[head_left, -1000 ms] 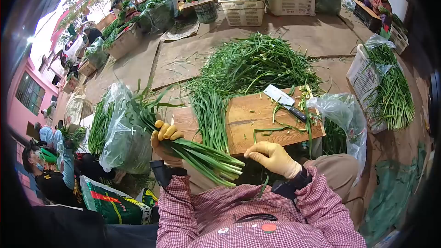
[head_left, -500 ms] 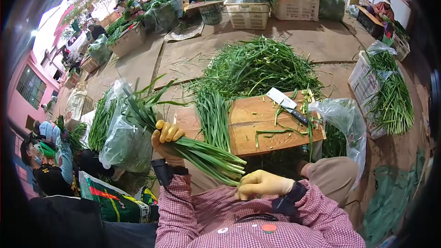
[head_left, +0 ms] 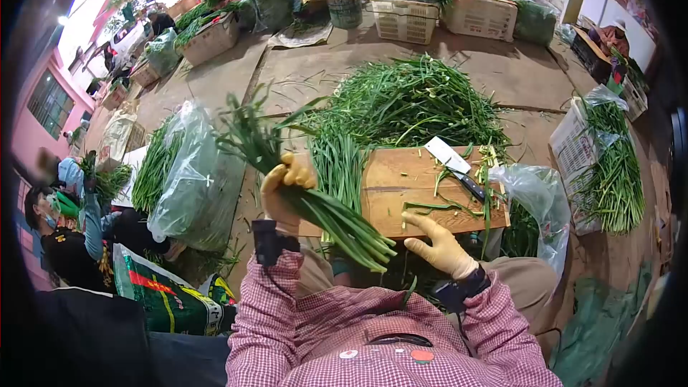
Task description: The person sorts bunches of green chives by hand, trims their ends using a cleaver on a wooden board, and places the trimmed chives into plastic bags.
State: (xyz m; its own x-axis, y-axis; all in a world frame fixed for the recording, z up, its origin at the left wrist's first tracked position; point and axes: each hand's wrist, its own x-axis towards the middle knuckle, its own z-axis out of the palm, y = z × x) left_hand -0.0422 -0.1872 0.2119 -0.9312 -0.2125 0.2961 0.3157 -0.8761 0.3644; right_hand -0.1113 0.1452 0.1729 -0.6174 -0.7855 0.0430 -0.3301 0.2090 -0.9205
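My left hand, in a yellowish glove, is closed round the middle of a bunch of garlic chives. The pale cut ends point down to the right and the leafy tips up to the left. My right hand, gloved alike, is apart from the bunch, thumb and forefinger spread, with nothing in it. It hovers by the front edge of a wooden board. On the board lie a cleaver with a black handle, trimmed scraps, and a row of chives at its left.
Behind the board rises a big heap of chives. Plastic bags of greens stand left and right of me. A crate with chives is farther right. A co-worker sits at the left; other people work farther back.
My right hand has left the cut ends, moved up and right, and opened. The bunch has risen slightly and swung in my left hand, its tips blurred. A loose leaf shows above my lap.
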